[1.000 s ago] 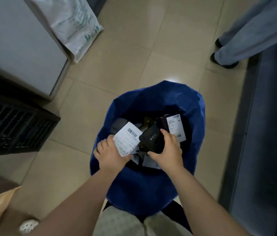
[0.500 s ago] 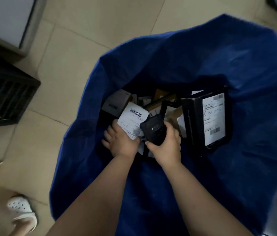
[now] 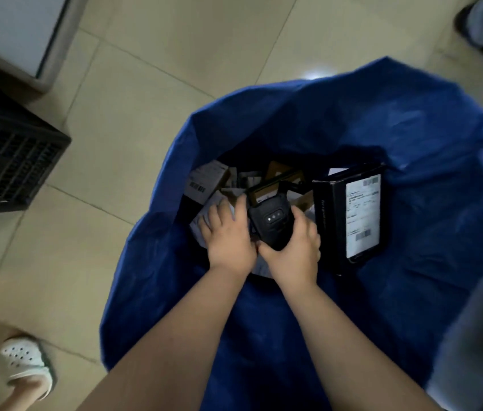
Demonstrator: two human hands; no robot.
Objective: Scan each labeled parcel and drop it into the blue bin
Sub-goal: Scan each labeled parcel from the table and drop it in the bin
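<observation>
Blue fabric bin [image 3: 412, 188]. Black plastic scanner [image 3: 268, 229] in right grip [image 3: 292, 250]; rightward, black rectangular box [image 3: 329, 221], white barcoded label [image 3: 363, 215].

Two hands [image 3: 228, 238] [image 3: 292, 253], one scanner [image 3: 268, 225], one bin [image 3: 412, 292]

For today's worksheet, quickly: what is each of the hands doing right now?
Left hand: open, fingers resting on a white parcel.
Right hand: holding the black scanner.

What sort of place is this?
Likely a parcel sorting room: a blue bin holds labeled parcels, the right hand grips a handheld scanner, a black crate sits on tiled floor.
</observation>
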